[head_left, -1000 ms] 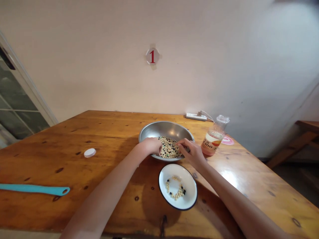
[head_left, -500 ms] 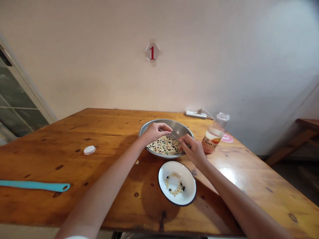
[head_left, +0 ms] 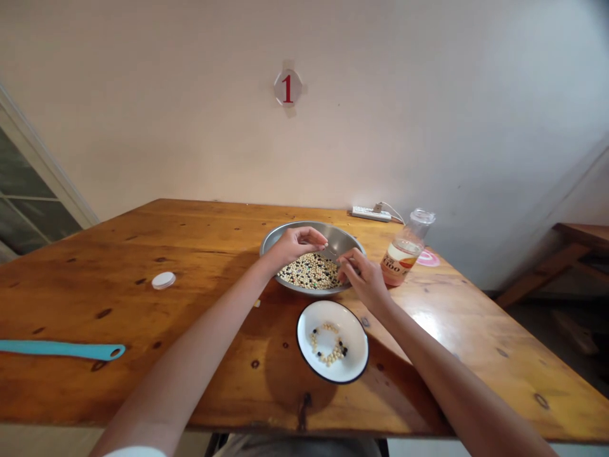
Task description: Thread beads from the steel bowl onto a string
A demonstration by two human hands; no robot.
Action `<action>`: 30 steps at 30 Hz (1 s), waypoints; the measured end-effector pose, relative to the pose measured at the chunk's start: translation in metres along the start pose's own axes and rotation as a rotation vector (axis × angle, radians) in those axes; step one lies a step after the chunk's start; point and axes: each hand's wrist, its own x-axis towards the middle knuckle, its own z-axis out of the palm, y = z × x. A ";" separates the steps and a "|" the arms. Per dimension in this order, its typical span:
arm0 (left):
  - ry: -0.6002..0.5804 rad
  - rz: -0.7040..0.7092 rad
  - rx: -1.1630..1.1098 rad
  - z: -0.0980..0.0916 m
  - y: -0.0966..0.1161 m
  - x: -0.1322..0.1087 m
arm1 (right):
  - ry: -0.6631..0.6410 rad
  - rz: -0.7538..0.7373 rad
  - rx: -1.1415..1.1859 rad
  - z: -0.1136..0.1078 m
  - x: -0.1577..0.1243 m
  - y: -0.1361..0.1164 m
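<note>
**A:** Head view, first entry: the hands?

**B:** Left hand (head_left: 297, 246), fingers (head_left: 316, 236) drawn together over the far part of a steel bowl (head_left: 342, 238). Right hand (head_left: 361, 277), fingers curled down at the bowl's right side. Whether either holds a bean, I cannot tell.

**A:** Contents and surroundings?

**B:** Mixed pale and dark beans (head_left: 308, 273) in the bowl. Nearer, a white enamel plate (head_left: 352, 330) holds a rough ring of beans (head_left: 328, 346). All stand on a wooden table (head_left: 95, 304).

**A:** Handling note?

**B:** Fingertips kept low, close to the beans, should limit scatter.
</note>
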 end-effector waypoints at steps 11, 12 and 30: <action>-0.008 0.058 0.095 0.000 0.001 -0.002 | -0.003 -0.017 -0.103 -0.002 0.001 -0.006; -0.010 0.056 0.097 0.001 0.002 -0.003 | 0.006 -0.022 -0.107 -0.002 0.001 -0.006; -0.049 0.080 0.155 0.001 0.000 -0.001 | 0.072 -0.011 0.026 0.001 -0.002 -0.003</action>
